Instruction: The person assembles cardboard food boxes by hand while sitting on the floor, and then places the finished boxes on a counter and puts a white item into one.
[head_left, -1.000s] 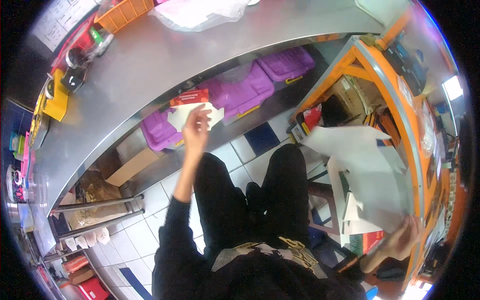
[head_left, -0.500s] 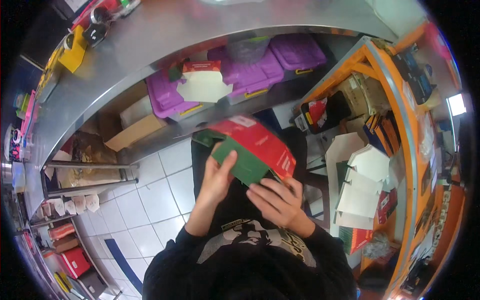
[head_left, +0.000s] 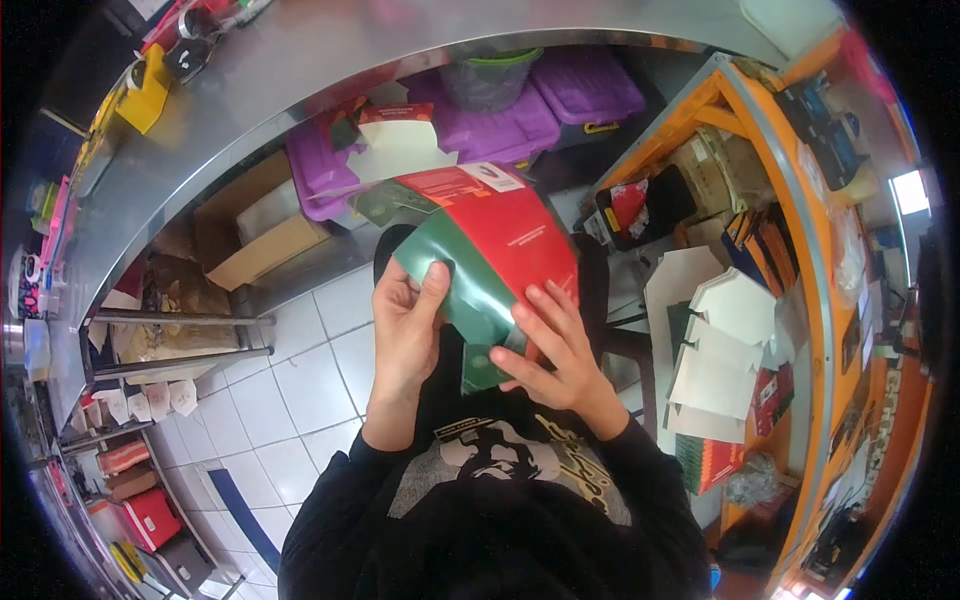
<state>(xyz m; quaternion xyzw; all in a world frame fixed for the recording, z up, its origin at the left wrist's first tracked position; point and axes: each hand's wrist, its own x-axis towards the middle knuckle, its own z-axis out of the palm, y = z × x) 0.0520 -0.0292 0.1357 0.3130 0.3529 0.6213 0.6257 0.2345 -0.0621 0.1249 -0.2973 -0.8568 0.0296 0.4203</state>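
Fingers of both hands clamp a flat red-and-green carton blank held above the lap: the left hand pinches its green panel with thumb on top, while the right hand spreads its fingertips over the red face near a fold. It looks like the folding-up stage, the blank only partly bent. Next the panels likely need pressing along their creases and the green tab tucking in, with a steady left-hand grip.
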